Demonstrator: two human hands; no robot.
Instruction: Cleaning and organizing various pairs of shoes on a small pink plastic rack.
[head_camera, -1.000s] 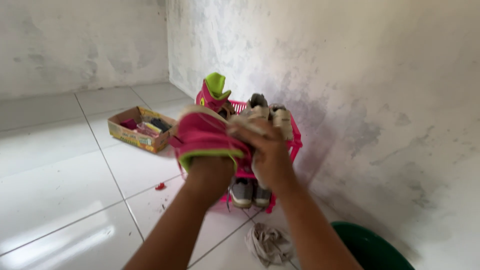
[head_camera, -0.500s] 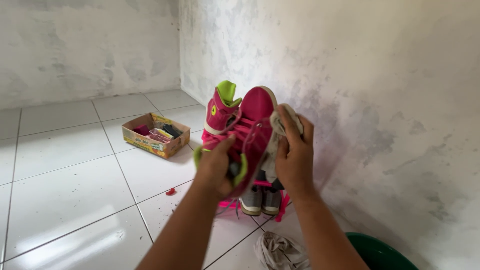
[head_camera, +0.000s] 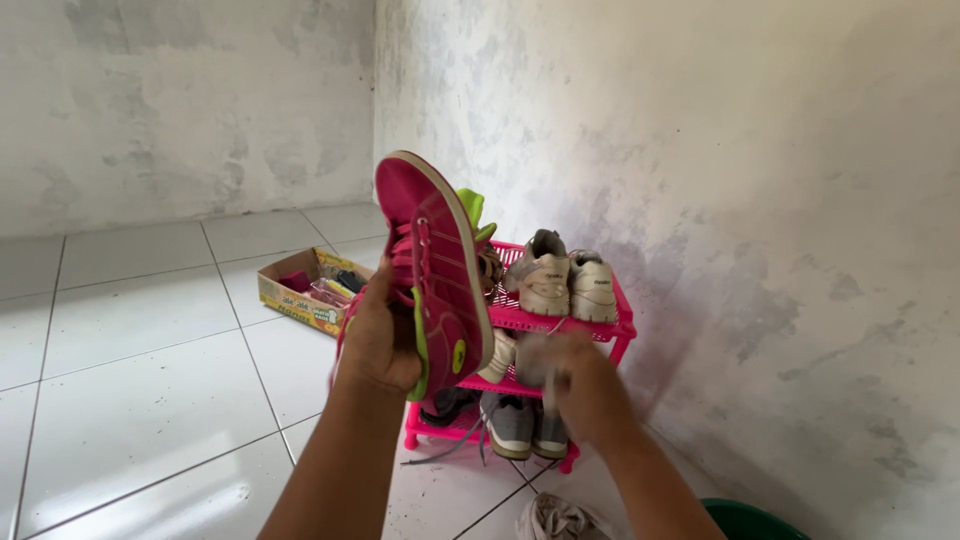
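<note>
Two hands are working: left hand (head_camera: 378, 340) is gripping a raised pink sneaker (head_camera: 437, 270); right hand (head_camera: 580, 385), at four o'clock, blurred, grip unclear, near pink rack (head_camera: 610, 325).

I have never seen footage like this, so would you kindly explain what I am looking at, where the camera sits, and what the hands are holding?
There is no machine here: a person wears a camera on the head, looking down at their own two bare hands. The left hand holds up a pink shoe with green trim, toe upward. The right hand is lower and blurred; it seems to hold a pale cloth, though I cannot be sure. Behind them a pink shoe rack stands against the wall, with white sneakers on top and grey shoes at the bottom. On the white tiled floor lie a small cardboard box, a crumpled rag and a green tub.
</note>
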